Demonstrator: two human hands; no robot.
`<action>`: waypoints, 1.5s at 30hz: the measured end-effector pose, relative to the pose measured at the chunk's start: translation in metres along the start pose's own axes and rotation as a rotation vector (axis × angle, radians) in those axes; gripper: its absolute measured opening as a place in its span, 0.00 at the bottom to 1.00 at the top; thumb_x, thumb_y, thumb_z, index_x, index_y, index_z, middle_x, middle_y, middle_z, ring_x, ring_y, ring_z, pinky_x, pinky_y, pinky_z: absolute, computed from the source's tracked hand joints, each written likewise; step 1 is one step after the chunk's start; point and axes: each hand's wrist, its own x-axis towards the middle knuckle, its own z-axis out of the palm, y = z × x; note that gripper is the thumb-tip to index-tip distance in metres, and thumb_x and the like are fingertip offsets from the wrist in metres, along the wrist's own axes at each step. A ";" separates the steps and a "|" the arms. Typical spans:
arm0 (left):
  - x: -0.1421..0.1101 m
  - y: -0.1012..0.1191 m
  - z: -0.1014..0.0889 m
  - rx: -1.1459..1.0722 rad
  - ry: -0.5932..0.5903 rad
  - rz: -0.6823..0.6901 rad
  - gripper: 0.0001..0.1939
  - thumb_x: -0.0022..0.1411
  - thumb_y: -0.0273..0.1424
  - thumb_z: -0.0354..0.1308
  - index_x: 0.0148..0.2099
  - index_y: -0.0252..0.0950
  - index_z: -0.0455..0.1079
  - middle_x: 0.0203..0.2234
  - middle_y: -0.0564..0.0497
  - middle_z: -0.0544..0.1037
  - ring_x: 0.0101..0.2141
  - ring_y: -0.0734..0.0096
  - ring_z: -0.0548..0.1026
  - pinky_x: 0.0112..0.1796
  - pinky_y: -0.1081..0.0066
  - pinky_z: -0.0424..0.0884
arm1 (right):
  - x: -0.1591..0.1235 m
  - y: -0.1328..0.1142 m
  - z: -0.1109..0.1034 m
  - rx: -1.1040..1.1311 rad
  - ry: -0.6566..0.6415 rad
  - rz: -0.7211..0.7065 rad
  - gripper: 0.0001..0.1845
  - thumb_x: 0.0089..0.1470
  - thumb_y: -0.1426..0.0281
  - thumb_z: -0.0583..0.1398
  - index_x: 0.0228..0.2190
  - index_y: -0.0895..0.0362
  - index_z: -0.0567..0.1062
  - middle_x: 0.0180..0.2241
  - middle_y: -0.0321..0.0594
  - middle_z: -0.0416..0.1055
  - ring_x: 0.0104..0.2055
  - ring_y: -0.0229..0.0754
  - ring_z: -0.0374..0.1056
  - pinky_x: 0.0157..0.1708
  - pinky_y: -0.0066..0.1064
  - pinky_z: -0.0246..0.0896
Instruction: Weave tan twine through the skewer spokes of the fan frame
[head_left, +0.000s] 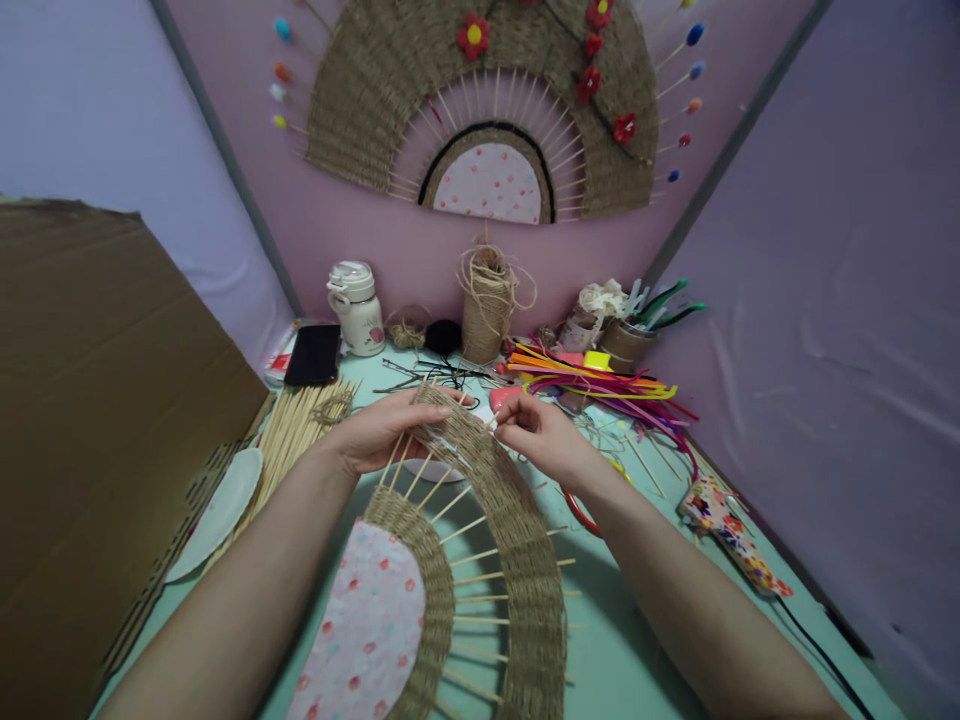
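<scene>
A half-round fan [525, 530] of woven twine on thin wooden sticks leans up toward me from the table. Its inner part is a pink-white panel [367, 620] with red flower spots, edged by a narrower woven band [439, 570]. My left hand [386, 430] grips the upper end of the outer band, thumb on the front and fingers behind. At that band's outer edge, beside a stick tip, my right hand [534, 430] is closed in a pinch. What lies between those fingertips is too small to make out.
Wooden sticks [292, 430], a phone [313, 355] and a white bottle [358, 310] stand left. Behind are a twine spool [486, 310] and colourful pipe cleaners [592, 375]. A patterned glue gun [731, 535] with a cord lies right. Cardboard [97, 430] rises at left; a finished-looking fan [360, 110] hangs ahead.
</scene>
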 end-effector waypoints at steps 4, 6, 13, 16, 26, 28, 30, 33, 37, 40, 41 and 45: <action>0.001 0.000 0.001 0.000 -0.006 -0.001 0.20 0.52 0.31 0.63 0.49 0.37 0.69 0.35 0.48 0.78 0.33 0.68 0.75 0.34 0.67 0.73 | 0.001 0.004 0.005 0.201 0.048 -0.027 0.13 0.37 0.70 0.59 0.28 0.55 0.61 0.26 0.32 0.66 0.29 0.35 0.62 0.33 0.29 0.57; 0.001 0.000 0.001 0.000 -0.012 0.000 0.19 0.52 0.31 0.63 0.48 0.37 0.70 0.35 0.47 0.78 0.33 0.68 0.75 0.34 0.68 0.73 | 0.001 0.005 0.008 0.261 0.043 -0.028 0.14 0.36 0.72 0.59 0.28 0.55 0.59 0.25 0.31 0.65 0.29 0.35 0.63 0.32 0.28 0.56; 0.000 -0.001 0.003 0.003 -0.020 0.002 0.20 0.53 0.31 0.62 0.49 0.36 0.69 0.37 0.46 0.77 0.33 0.68 0.75 0.35 0.66 0.73 | 0.003 0.009 0.015 0.292 0.113 -0.016 0.15 0.36 0.72 0.58 0.28 0.55 0.59 0.21 0.27 0.60 0.24 0.33 0.58 0.27 0.25 0.50; 0.000 -0.001 0.003 -0.007 -0.021 -0.004 0.20 0.53 0.31 0.63 0.49 0.37 0.69 0.37 0.46 0.77 0.34 0.67 0.75 0.35 0.65 0.73 | 0.002 0.007 0.015 0.288 0.105 -0.006 0.15 0.35 0.72 0.58 0.29 0.54 0.58 0.21 0.27 0.61 0.24 0.34 0.58 0.27 0.26 0.51; 0.000 -0.001 0.003 -0.011 -0.018 -0.004 0.20 0.52 0.31 0.63 0.49 0.37 0.69 0.36 0.46 0.77 0.33 0.67 0.75 0.35 0.64 0.73 | 0.001 0.004 0.013 0.215 0.072 0.009 0.15 0.35 0.70 0.56 0.30 0.54 0.57 0.23 0.29 0.61 0.26 0.35 0.59 0.28 0.27 0.52; 0.000 -0.001 0.004 -0.011 -0.021 -0.001 0.20 0.53 0.31 0.62 0.49 0.37 0.69 0.37 0.45 0.77 0.33 0.67 0.75 0.34 0.65 0.73 | 0.000 0.002 0.011 0.175 0.059 0.006 0.14 0.36 0.69 0.55 0.30 0.54 0.58 0.25 0.31 0.62 0.28 0.37 0.60 0.30 0.28 0.53; 0.001 -0.001 0.003 -0.014 -0.027 0.002 0.20 0.53 0.31 0.62 0.49 0.37 0.69 0.38 0.45 0.77 0.34 0.67 0.75 0.35 0.64 0.73 | 0.000 0.001 0.010 0.178 0.060 0.006 0.14 0.36 0.69 0.55 0.30 0.54 0.58 0.26 0.32 0.63 0.29 0.37 0.60 0.30 0.28 0.53; 0.001 -0.001 0.004 -0.016 -0.030 0.003 0.19 0.53 0.31 0.62 0.49 0.36 0.69 0.37 0.45 0.77 0.34 0.68 0.75 0.35 0.65 0.73 | 0.001 0.001 0.011 0.234 0.064 0.011 0.14 0.36 0.70 0.56 0.29 0.54 0.58 0.25 0.31 0.63 0.28 0.36 0.60 0.30 0.28 0.53; 0.001 -0.001 0.004 -0.020 -0.034 0.002 0.18 0.53 0.30 0.62 0.48 0.36 0.70 0.36 0.46 0.78 0.33 0.68 0.75 0.35 0.66 0.73 | 0.002 0.002 0.013 0.298 0.062 0.025 0.15 0.34 0.72 0.57 0.29 0.55 0.58 0.23 0.29 0.62 0.27 0.35 0.58 0.30 0.27 0.51; 0.001 -0.002 0.005 -0.024 -0.045 -0.003 0.18 0.53 0.30 0.62 0.48 0.36 0.70 0.36 0.45 0.78 0.33 0.68 0.75 0.35 0.65 0.73 | 0.003 0.002 0.014 0.329 0.055 0.041 0.16 0.33 0.73 0.58 0.28 0.55 0.58 0.22 0.28 0.63 0.26 0.34 0.57 0.30 0.27 0.51; 0.001 -0.002 0.006 -0.024 -0.049 -0.003 0.19 0.53 0.30 0.62 0.48 0.36 0.70 0.36 0.45 0.78 0.32 0.68 0.75 0.35 0.65 0.73 | 0.003 0.003 0.014 0.336 0.056 0.043 0.16 0.33 0.74 0.58 0.28 0.55 0.58 0.22 0.28 0.63 0.26 0.34 0.57 0.30 0.27 0.51; 0.001 -0.002 0.007 -0.023 -0.049 0.005 0.18 0.54 0.30 0.62 0.48 0.35 0.70 0.36 0.46 0.78 0.32 0.68 0.75 0.34 0.65 0.73 | 0.003 0.005 0.014 0.350 0.061 0.038 0.16 0.34 0.74 0.59 0.28 0.55 0.58 0.22 0.27 0.63 0.26 0.34 0.57 0.30 0.27 0.51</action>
